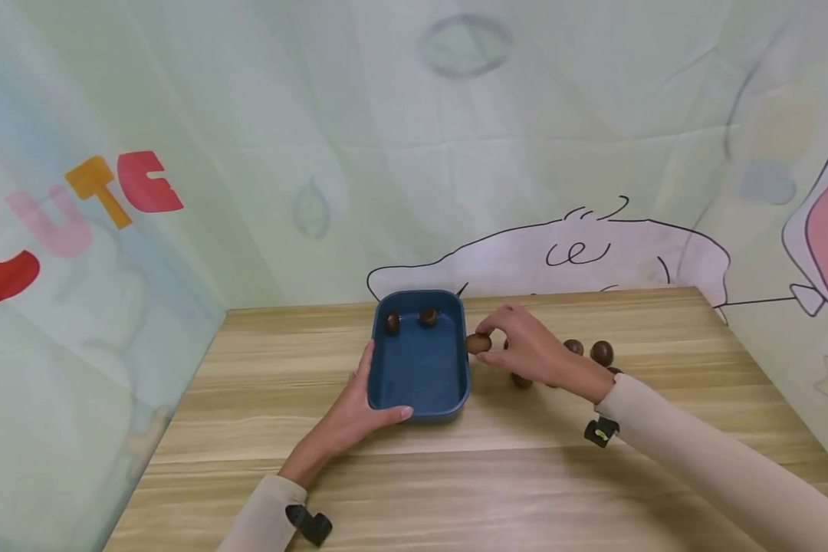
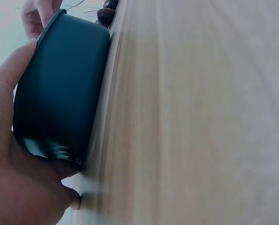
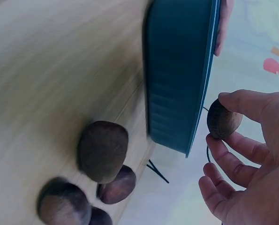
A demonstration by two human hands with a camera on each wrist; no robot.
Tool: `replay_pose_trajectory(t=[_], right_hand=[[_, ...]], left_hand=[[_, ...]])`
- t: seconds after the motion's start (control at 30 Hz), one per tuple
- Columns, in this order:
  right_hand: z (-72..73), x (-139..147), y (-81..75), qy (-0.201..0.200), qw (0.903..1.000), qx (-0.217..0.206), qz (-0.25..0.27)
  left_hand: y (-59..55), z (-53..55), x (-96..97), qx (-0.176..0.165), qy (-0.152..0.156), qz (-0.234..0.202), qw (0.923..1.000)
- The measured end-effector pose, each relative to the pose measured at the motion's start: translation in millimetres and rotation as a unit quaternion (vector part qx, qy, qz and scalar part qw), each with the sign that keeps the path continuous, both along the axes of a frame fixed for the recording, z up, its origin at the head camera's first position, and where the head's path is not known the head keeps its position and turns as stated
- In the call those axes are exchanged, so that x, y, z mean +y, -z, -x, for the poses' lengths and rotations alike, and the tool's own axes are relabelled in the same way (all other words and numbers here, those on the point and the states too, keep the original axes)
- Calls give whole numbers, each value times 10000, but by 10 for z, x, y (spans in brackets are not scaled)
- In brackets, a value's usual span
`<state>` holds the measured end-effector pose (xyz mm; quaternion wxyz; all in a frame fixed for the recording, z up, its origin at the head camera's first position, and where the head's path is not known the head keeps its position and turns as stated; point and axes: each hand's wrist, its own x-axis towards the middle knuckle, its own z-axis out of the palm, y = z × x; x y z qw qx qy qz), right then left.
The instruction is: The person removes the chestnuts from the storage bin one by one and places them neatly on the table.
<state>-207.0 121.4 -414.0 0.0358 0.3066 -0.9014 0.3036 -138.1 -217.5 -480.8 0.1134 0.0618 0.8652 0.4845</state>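
Note:
A blue rectangular tray point(image 1: 422, 376) with raised walls stands on the table, two dark brown chestnuts point(image 1: 428, 316) lying inside near its far end. My left hand point(image 1: 348, 418) holds the tray at its near-left corner, thumb over the near rim and fingers along the left wall. Between thumb and fingertips, my right hand point(image 1: 530, 349) pinches another chestnut point(image 3: 223, 120) at the tray's right rim, up at rim height. Several loose chestnuts point(image 1: 602, 353) lie on the table under and beyond the right hand, which partly covers them in the head view.
The wood-grain table point(image 1: 248, 383) ends at the back against a printed cloth point(image 1: 262, 153) with cartoon drawings and coloured letters. Cloth also hangs along the left and right sides. Each wrist carries a small black camera point(image 1: 600, 432).

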Motion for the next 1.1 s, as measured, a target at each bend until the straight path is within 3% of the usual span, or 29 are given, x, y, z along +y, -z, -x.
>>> replay_pose_trajectory(t=[0.77,1.1], right_hand=[[-383,617,292,420,9990,17,-122],[-528,693,457,505,9976,452,-122]], left_hand=[[1,-6,-2,9,0,-1,10000],[-9,-10,0,24,20,-36,10000]])
